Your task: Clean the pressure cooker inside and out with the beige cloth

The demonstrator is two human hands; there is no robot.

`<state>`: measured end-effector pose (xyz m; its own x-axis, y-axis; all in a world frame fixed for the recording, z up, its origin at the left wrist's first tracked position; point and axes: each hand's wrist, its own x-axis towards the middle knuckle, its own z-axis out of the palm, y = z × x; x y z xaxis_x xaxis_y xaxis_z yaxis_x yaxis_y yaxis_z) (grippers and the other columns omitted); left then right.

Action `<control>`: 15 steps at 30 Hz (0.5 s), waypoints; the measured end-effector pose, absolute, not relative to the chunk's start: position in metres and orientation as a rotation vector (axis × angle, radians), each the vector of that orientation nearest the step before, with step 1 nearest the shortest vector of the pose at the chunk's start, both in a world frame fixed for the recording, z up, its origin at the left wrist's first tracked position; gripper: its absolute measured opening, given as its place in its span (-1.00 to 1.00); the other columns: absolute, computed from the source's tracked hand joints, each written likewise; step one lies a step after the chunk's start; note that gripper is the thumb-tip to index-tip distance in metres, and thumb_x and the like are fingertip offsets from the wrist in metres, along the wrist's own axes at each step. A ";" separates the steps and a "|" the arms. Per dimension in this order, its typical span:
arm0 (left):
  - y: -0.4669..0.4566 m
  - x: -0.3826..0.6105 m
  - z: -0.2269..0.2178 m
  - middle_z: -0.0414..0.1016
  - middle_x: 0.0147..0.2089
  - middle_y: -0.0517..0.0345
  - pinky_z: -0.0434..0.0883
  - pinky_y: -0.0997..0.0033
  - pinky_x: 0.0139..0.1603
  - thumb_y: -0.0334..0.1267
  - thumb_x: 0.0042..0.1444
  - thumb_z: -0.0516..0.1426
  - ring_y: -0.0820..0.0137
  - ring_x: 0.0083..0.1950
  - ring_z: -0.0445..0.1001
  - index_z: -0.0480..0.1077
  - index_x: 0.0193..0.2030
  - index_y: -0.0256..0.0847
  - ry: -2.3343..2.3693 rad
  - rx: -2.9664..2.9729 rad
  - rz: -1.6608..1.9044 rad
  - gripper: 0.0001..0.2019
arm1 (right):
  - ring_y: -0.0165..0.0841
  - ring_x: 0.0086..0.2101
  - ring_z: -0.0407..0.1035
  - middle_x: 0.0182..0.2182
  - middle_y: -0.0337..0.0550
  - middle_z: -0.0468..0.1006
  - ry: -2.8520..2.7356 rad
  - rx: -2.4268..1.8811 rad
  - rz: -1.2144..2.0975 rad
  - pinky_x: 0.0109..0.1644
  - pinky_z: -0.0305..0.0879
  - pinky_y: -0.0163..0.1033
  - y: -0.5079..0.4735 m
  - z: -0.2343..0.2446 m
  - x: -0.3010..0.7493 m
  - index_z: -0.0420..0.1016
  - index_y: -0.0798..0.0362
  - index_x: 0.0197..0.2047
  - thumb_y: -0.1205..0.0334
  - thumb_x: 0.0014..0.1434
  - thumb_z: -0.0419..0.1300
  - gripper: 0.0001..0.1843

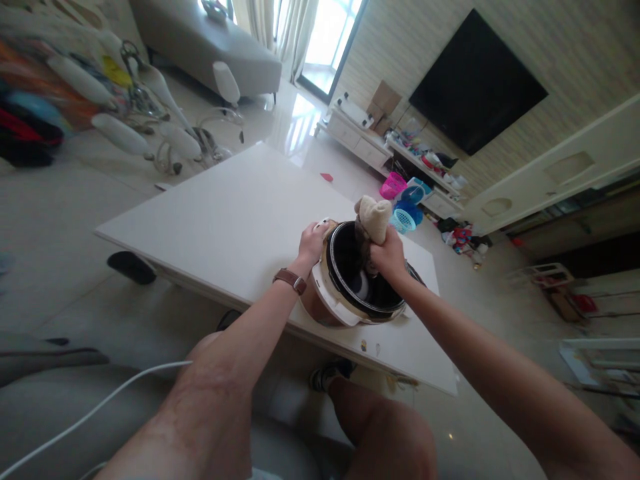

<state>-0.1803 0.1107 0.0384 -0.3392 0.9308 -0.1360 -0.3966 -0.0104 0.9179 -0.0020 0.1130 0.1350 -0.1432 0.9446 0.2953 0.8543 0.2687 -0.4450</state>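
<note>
1. The cooker (320,305) stands upright on the white table (225,213), close to the edge nearest the person. Its top is open, showing a black inside with a pale, rounded patch low down; what that patch is, I cannot tell.
2. The left hand (311,245) is at the cooker's left side, its fingers bent over the rim and gripping it. A watch (290,279) with a brown strap sits on that wrist.
3. The right hand (389,255) is closed in a fist around a cloth (375,217), above the cooker's opening. The cloth's beige end sticks up out of the fist; a darker part hangs down over the black inside. Whether it touches the inner wall is hidden.
4. On the table, just beside the cooker's near side, lie two small items (363,345), too small to make out.
5. The person's legs are at the table's near edge, with one shoe (320,379) below it. A white cable (100,417) runs past the left forearm.
6. Beyond the table, a pink basket (393,186) and a pale blue basket (403,221) stand on the floor near a cluttered cabinet (357,143), below a wall-mounted TV (477,83).
7. A grey sofa (210,53) is at the upper left, near the curtain (297,27).
</note>
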 end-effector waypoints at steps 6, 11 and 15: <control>0.111 -0.182 0.038 0.56 -0.27 0.13 0.34 0.35 -0.07 -0.11 0.11 0.16 0.31 -0.17 0.43 0.47 -0.35 -0.19 1.217 0.685 1.582 -0.81 | -0.11 0.04 0.44 0.03 0.00 0.61 -2.058 -1.400 0.789 0.26 0.33 -0.04 0.079 0.110 -0.030 0.50 0.08 0.05 0.25 -0.01 0.21 -0.50; 0.112 -0.180 0.038 0.54 -0.29 0.14 0.35 0.36 -0.08 -0.10 0.10 0.16 0.32 -0.19 0.43 0.45 -0.36 -0.18 1.200 0.645 1.587 -0.81 | -0.16 -0.08 0.49 -0.09 -0.12 0.64 -1.942 -1.503 1.371 0.13 0.41 -0.08 0.060 0.120 -0.006 0.52 0.09 0.00 0.23 -0.17 0.35 -0.42; 0.110 -0.180 0.039 0.55 -0.27 0.13 0.36 0.36 -0.04 -0.10 0.10 0.15 0.32 -0.17 0.45 0.45 -0.34 -0.17 1.168 0.652 1.597 -0.81 | -0.22 -0.19 0.48 -0.25 -0.26 0.63 -2.335 -1.507 1.664 -0.01 0.42 -0.17 0.066 0.152 0.031 0.58 0.09 -0.10 0.32 -0.18 0.31 -0.52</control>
<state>-0.1803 0.1104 0.0394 -0.3443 0.9296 -0.1312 -0.4068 -0.0218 0.9133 0.0308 0.0663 0.1522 -0.5634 0.6191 -0.5471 0.7193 0.0419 -0.6934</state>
